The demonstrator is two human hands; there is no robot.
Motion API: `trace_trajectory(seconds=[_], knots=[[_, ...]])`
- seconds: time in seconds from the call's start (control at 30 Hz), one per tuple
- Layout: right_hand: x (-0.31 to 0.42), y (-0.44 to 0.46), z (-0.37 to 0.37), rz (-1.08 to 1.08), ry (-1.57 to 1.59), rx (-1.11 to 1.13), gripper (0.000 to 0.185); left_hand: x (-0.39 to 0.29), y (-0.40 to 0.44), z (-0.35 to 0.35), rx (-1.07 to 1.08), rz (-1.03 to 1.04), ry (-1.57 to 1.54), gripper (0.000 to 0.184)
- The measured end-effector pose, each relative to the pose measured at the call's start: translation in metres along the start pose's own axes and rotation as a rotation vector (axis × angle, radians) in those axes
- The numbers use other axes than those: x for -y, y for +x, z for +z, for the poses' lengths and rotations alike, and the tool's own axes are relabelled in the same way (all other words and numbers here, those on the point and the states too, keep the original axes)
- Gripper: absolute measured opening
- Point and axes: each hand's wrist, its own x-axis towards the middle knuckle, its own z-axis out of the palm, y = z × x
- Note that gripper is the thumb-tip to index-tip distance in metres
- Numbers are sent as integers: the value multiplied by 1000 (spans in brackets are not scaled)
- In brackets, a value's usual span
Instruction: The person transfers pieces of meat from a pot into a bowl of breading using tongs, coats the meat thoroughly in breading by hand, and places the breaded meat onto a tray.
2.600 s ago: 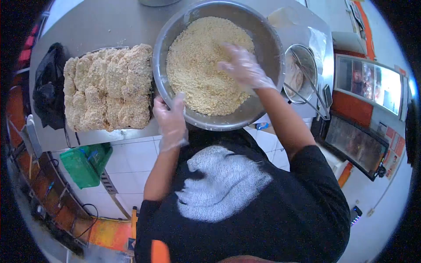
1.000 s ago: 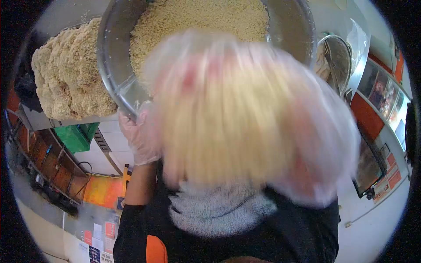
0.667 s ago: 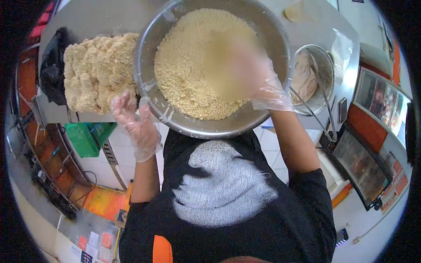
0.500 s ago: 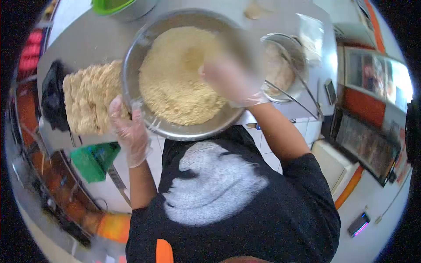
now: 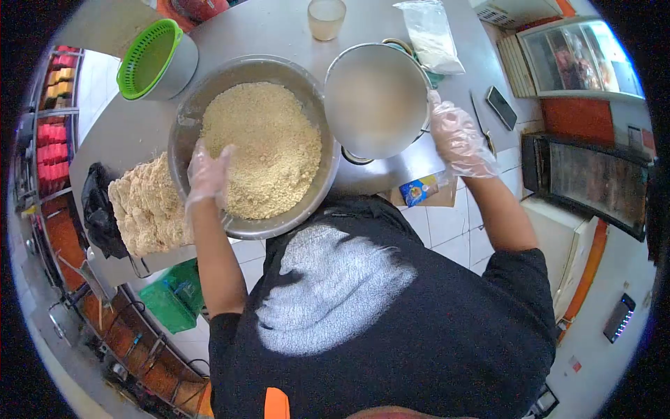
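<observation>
My left hand, in a clear plastic glove, reaches over the left rim of a wide metal bowl. Its fingers are apart at the edge of a pale yellow crumbly coating that fills much of the bowl. On the right, my gloved right hand grips the right edge of a round metal pot. The pot stands close against the bowl's right side, and its contents are blurred. Left of the bowl lies a block of cream-coloured, crumb-coated pieces.
A green basket sits in a grey tub at the back left. Behind the pot are a cup of cloudy liquid and a bag of white powder. A knife and a phone lie at right; a black bag is far left.
My right hand has left the bowl and taken hold of the pot, which is now nearer the bowl. My left hand has moved from outside the bowl to over its left inner side.
</observation>
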Motion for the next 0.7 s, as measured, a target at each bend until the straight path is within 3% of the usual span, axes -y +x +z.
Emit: trace_trajectory(seconds=[0.03,0.13,0.27,0.33,0.37,0.4,0.43,0.53,0.57,0.7], knots=[[-14,-7,2,-72,50,-160,39,6,12,6,7,-41,-11,77],[-45,-14,-18,-133,210,-184,25,14,30,17,28,-45,82,75],[-51,-28,-63,-110,251,-67,43,34,38,45,215,-42,402,61],[-50,-29,-61,-164,224,-149,46,5,20,37,441,45,614,58],[-48,-29,-53,-208,207,-211,50,32,24,52,458,164,605,61],[-47,-26,-49,-252,189,-268,54,35,18,54,447,148,552,62],[-42,-23,-40,-291,179,-304,41,34,9,57,431,132,499,62],[-17,-3,-9,-309,190,-193,28,13,-15,50,400,15,427,64],[-10,-3,-4,-373,237,-354,23,5,-21,45,394,-33,416,65],[5,-10,2,-272,318,-250,23,-5,-43,32,333,-52,321,65]])
